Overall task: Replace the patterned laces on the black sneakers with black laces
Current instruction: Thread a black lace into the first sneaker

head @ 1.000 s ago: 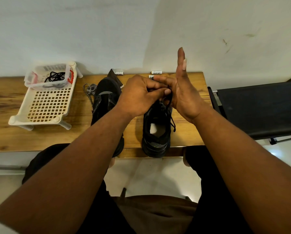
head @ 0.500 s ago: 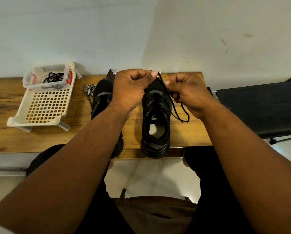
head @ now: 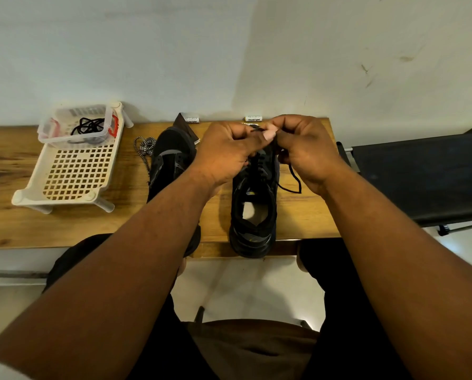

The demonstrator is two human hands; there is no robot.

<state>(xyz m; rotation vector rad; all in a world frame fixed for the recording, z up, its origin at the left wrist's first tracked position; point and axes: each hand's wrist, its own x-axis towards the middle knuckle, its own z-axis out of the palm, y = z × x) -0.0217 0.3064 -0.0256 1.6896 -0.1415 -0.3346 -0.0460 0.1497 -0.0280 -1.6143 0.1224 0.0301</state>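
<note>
Above the right sneaker (head: 252, 198), the left hand (head: 225, 152) and right hand (head: 306, 152) each pinch the black lace (head: 289, 185), probably to tie it. The patterned lace (head: 145, 146) lies discarded left of that sneaker.

You've got soft, even indoor light w/ a broad shadow across the wall (head: 339, 64); worktop (head: 23, 229) edge bows from wide-angle distortion, floor (head: 243, 286) glares slightly, focus sharp.

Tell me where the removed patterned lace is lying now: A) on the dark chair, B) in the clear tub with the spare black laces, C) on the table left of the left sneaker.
C: the patterned lace lies on the table beside the left sneaker.
</note>
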